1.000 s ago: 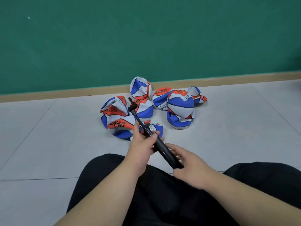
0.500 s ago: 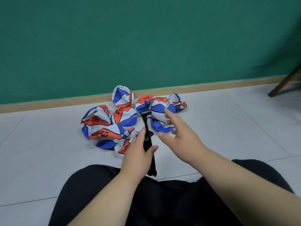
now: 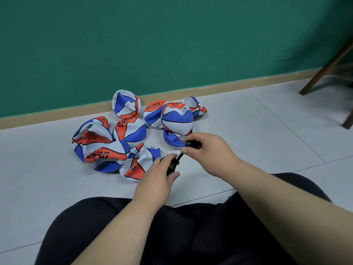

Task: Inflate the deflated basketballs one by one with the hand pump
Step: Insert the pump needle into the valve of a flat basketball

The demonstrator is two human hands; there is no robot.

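Observation:
Several deflated red, white and blue basketballs (image 3: 99,146) lie crumpled in a cluster on the grey tiled floor near the green wall. I hold the black hand pump (image 3: 174,162) above the floor in front of them. My left hand (image 3: 158,178) grips the pump's barrel. My right hand (image 3: 208,152) grips the pump's upper end, just in front of the roundest ball (image 3: 176,120). Most of the pump is hidden by my fingers.
My legs in black trousers (image 3: 172,232) fill the bottom of the view. Brown wooden furniture legs (image 3: 324,67) stand at the far right by the wall. A tan skirting board (image 3: 57,114) runs along the wall behind the balls.
My right hand let go of the pump's lower end, swung up and took hold of its upper end. My left hand kept its grip and turned the pump. The view shifted right.

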